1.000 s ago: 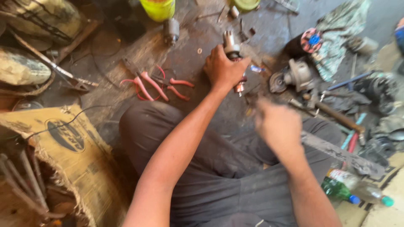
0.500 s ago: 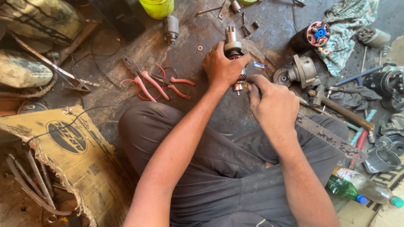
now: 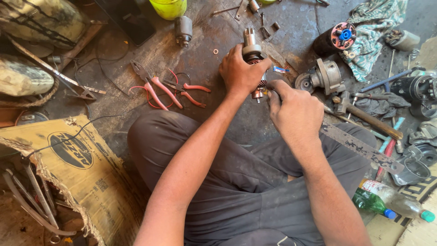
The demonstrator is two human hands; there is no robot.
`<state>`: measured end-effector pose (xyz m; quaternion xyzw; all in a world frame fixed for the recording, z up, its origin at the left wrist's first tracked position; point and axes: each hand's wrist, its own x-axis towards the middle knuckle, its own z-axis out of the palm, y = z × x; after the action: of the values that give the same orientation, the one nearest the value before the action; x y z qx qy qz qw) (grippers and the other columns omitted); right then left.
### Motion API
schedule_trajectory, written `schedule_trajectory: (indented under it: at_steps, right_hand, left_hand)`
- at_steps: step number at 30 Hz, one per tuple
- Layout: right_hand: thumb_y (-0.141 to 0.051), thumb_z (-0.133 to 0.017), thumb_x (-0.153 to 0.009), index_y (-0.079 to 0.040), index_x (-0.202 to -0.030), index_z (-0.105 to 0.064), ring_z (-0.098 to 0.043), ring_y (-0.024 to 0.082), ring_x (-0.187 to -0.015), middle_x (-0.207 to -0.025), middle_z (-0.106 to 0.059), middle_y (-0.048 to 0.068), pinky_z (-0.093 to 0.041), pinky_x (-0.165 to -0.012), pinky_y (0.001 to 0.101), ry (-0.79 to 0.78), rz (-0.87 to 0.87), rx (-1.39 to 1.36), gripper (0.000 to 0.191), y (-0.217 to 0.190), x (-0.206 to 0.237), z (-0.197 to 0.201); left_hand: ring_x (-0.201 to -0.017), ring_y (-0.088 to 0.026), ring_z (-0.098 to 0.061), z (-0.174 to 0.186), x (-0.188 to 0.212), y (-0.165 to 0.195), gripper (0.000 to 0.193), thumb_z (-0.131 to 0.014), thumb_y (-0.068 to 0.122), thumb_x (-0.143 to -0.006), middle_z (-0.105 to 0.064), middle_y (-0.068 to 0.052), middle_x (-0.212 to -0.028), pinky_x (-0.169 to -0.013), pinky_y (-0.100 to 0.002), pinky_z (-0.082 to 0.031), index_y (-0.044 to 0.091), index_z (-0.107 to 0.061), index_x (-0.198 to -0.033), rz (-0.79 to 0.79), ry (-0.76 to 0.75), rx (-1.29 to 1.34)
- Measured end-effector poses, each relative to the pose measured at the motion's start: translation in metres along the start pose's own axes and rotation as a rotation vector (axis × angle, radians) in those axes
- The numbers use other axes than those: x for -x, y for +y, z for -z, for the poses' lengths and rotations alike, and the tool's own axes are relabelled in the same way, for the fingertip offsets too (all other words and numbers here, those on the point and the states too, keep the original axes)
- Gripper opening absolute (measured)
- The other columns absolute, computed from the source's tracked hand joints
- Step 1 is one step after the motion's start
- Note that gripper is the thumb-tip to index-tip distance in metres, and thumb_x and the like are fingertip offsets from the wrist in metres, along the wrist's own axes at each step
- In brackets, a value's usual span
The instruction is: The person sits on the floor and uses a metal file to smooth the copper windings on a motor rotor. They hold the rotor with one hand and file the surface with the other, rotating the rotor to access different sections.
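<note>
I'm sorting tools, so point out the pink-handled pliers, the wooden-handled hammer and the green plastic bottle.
Pink-handled pliers (image 3: 157, 91): head view, on one pink handle.
Wooden-handled hammer (image 3: 375, 123): head view, on the wooden handle.
Green plastic bottle (image 3: 368, 201): head view, on the green body.

Grimy floor (image 3: 218, 41) (dark) bears pliers (image 3: 157, 89), hammer (image 3: 364, 114), bottles (image 3: 391, 205).

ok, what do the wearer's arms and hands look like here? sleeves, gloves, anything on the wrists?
Both arms are bare to the frame edge: no sleeves show. The left hand and right hand wear no gloves, and no watch, band or ring is visible. Fingers look smudged with dark grime. Below them, dusty dark grey trousers cover the folded legs.
</note>
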<state>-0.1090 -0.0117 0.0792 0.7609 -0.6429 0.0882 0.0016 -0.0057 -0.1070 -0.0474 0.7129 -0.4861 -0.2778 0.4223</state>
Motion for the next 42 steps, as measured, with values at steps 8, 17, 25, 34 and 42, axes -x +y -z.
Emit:
schedule_trajectory:
  at_steps: [8,17,25,34,42]
  right_hand:
    - [-0.022,-0.069,-0.092,-0.016,-0.097,-0.073,-0.069,0.037,-0.066,-0.071,-0.07,0.015,-0.053,-0.06,0.0501,-0.066,0.083,0.02,0.01,0.003,-0.002,-0.003]
    - [-0.029,-0.071,-0.08,-0.02,-0.091,-0.079,-0.071,0.038,-0.081,-0.084,-0.074,0.015,-0.055,-0.069,0.0523,-0.636,0.168,0.045,0.016,0.021,0.024,0.007]
    - [-0.029,-0.074,-0.095,-0.019,-0.104,-0.077,-0.068,0.038,-0.07,-0.073,-0.069,0.016,-0.051,-0.061,0.0492,0.021,-0.097,-0.228,0.013,0.028,0.017,0.013]
    - [-0.027,-0.072,-0.095,-0.018,-0.098,-0.074,-0.068,0.037,-0.065,-0.071,-0.069,0.013,-0.049,-0.055,0.0501,0.025,-0.041,-0.158,0.01,0.013,0.001,-0.001]
    - [-0.025,-0.072,-0.094,-0.019,-0.099,-0.074,-0.068,0.036,-0.064,-0.069,-0.069,0.012,-0.05,-0.055,0.0498,-0.002,-0.005,-0.061,0.008,0.012,-0.003,-0.004]
  left_hand:
    - [-0.104,-0.038,-0.067,-0.009,-0.001,-0.008,0.065,-0.077,0.049,-0.058,-0.073,-0.017,-0.105,-0.096,-0.051,-0.049,0.008,-0.069,-0.108,0.093,-0.053,0.032]
    - [-0.096,-0.039,-0.07,-0.005,-0.007,-0.004,0.061,-0.078,0.049,-0.057,-0.074,-0.019,-0.099,-0.092,-0.05,-0.052,0.006,-0.071,-0.1,0.013,-0.006,0.067]
    - [-0.099,-0.042,-0.066,-0.012,-0.004,-0.01,0.057,-0.078,0.048,-0.06,-0.072,-0.02,-0.099,-0.093,-0.053,-0.048,0.005,-0.068,-0.096,-0.026,0.035,0.021]
    - [-0.1,-0.041,-0.066,-0.011,-0.004,-0.01,0.059,-0.076,0.049,-0.061,-0.072,-0.019,-0.099,-0.095,-0.052,-0.047,0.006,-0.068,-0.1,-0.031,0.038,0.018]
    - [-0.099,-0.04,-0.066,-0.011,-0.003,-0.008,0.058,-0.076,0.047,-0.06,-0.072,-0.018,-0.098,-0.095,-0.052,-0.047,0.006,-0.067,-0.1,-0.021,0.039,0.016]
